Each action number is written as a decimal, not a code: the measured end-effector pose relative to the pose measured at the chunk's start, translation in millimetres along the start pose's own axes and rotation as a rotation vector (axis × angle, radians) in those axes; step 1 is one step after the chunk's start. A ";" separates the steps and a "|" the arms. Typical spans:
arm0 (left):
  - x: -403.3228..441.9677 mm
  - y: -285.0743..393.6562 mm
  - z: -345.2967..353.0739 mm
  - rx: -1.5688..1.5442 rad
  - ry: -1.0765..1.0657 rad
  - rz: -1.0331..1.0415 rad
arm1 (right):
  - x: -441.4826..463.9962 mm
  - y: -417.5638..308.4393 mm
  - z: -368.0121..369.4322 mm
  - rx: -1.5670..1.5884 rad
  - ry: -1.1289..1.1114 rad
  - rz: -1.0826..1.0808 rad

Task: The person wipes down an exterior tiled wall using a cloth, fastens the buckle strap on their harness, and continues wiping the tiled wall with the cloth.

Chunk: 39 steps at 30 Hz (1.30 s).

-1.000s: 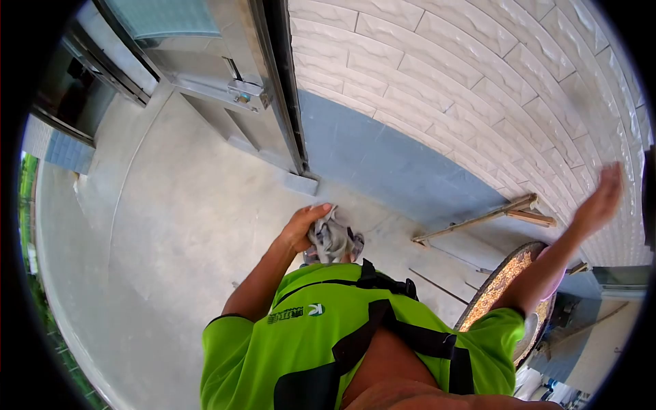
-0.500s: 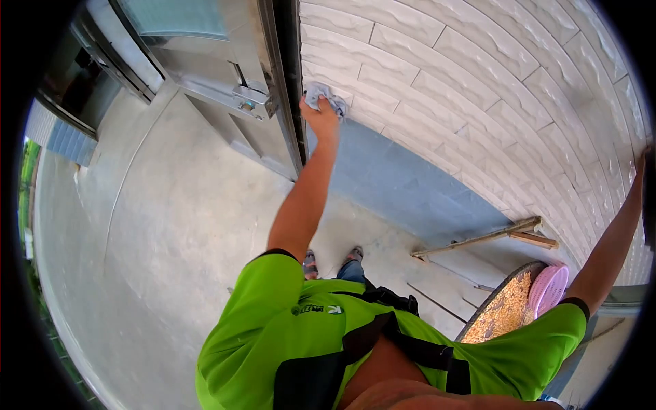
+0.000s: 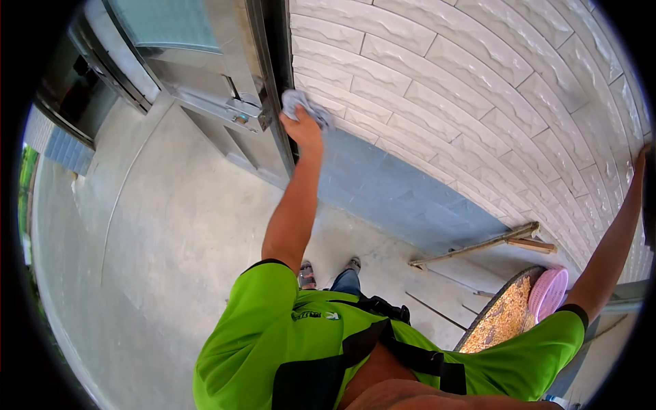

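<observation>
Pressed against the wall beside the door's edge is a crumpled grey cloth (image 3: 316,115). My left hand (image 3: 303,130) is closed on it, with the arm stretched forward. The cloth touches the pale brick-patterned tile wall (image 3: 437,89) just above its blue-grey lower band (image 3: 389,178). Far to the right, my right hand (image 3: 643,156) rests by the wall at the edge of the view. Its fingers are mostly lost in the dark rim, so their pose is hidden.
A metal door (image 3: 198,75) with a handle stands at the left of the wall. At lower right are a wooden frame (image 3: 478,244), a round tray of yellow grain (image 3: 502,314) and a pink basket (image 3: 549,294). Concrete floor (image 3: 171,225) lies below.
My left hand has moved slightly left with the cloth, closer to the door's edge. The whole view has shifted a little. My right hand stays at the wall.
</observation>
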<state>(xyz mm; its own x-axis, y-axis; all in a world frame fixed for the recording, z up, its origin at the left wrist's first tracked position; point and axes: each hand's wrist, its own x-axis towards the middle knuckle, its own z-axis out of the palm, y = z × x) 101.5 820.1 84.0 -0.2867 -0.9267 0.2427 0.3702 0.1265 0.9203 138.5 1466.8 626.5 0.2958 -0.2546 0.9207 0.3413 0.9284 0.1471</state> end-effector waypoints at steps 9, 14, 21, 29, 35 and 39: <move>-107.3 -28.5 -9.8 0.345 -0.242 0.214 | -5.3 12.6 19.6 -0.093 -0.030 0.063; -82.4 -8.9 -10.2 0.111 -0.346 -0.107 | -5.8 21.0 33.1 -0.202 -0.061 0.126; -12.2 50.0 26.8 0.193 -0.105 0.041 | -5.8 41.0 93.4 -0.632 -0.270 0.349; -121.9 55.5 7.4 0.179 -0.389 0.260 | 10.3 -34.3 -29.8 0.225 -0.063 0.136; 2.4 117.1 34.9 0.042 -0.206 0.325 | 5.8 -21.4 -20.1 0.206 -0.023 0.049; 43.1 140.0 54.6 0.049 -0.083 0.473 | -10.6 34.9 77.3 -0.504 -0.270 0.367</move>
<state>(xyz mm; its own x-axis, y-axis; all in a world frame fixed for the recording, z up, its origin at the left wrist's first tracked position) 92.8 817.1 240.1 -0.1671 -0.7322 0.6603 0.4353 0.5461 0.7157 78.3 1522.8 649.8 0.2616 0.1905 0.9462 0.6549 0.6851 -0.3190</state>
